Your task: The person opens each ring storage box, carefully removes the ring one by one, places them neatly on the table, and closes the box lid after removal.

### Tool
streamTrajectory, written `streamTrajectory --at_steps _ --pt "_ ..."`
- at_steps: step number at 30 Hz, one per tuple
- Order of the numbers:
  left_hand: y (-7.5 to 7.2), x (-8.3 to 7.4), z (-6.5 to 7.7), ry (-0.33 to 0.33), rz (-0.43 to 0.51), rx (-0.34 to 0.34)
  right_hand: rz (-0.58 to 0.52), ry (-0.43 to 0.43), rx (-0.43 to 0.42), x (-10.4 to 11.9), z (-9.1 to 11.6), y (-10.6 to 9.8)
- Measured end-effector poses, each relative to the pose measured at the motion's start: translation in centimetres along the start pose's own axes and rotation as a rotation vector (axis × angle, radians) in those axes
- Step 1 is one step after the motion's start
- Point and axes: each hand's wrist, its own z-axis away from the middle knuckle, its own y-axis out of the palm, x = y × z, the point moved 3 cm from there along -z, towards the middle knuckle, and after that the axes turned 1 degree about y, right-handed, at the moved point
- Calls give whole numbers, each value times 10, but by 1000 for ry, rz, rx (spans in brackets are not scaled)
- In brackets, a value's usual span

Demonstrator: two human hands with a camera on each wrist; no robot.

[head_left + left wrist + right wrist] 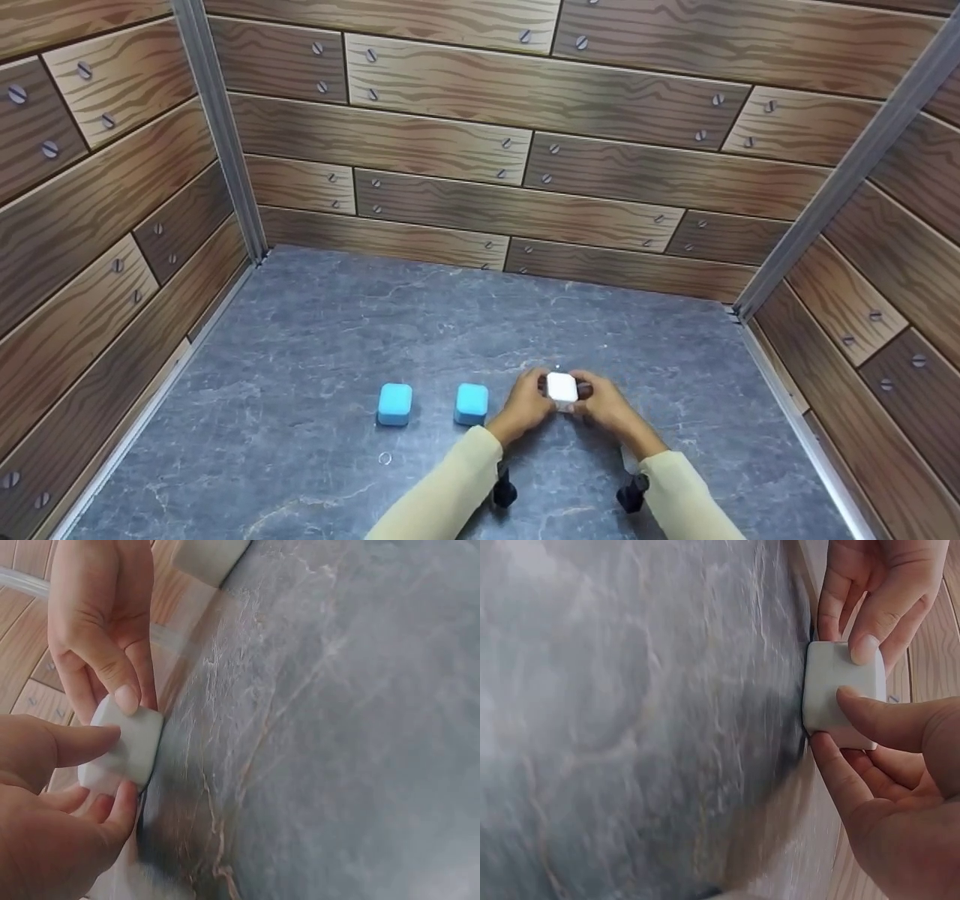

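Observation:
A small white rounded cube-shaped block (562, 388) sits low at the tabletop between both hands. My left hand (527, 401) grips its left side, with the thumb (94, 742) across the face toward me and fingertips along the side. From the right, my right hand (606, 403) grips the same block, its thumb (877, 720) on that face and fingers against the side edge. The wrist views show the block's base right at the table surface. Just left of my left hand stands a blue rounded block (471, 404), and farther left a second blue block (394, 404).
A grey marbled tabletop (315, 337) spreads under everything. A small thin ring shape (385, 457) shows below the left blue block. Wood-patterned panels (450, 150) with metal corner posts (225, 135) enclose the back and sides. Black wrist-worn devices (504, 491) hang beneath the pale sleeves (450, 484).

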Motion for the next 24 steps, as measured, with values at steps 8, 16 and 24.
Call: streamTrajectory --at_steps 8,16,24 --pt "-4 6 9 0 29 -10 -34 -23 23 5 7 8" --pt "-10 9 19 -8 10 -15 -23 -33 22 5 13 15" --pt "-13 10 28 -5 -17 -21 -27 -59 58 4 17 19"
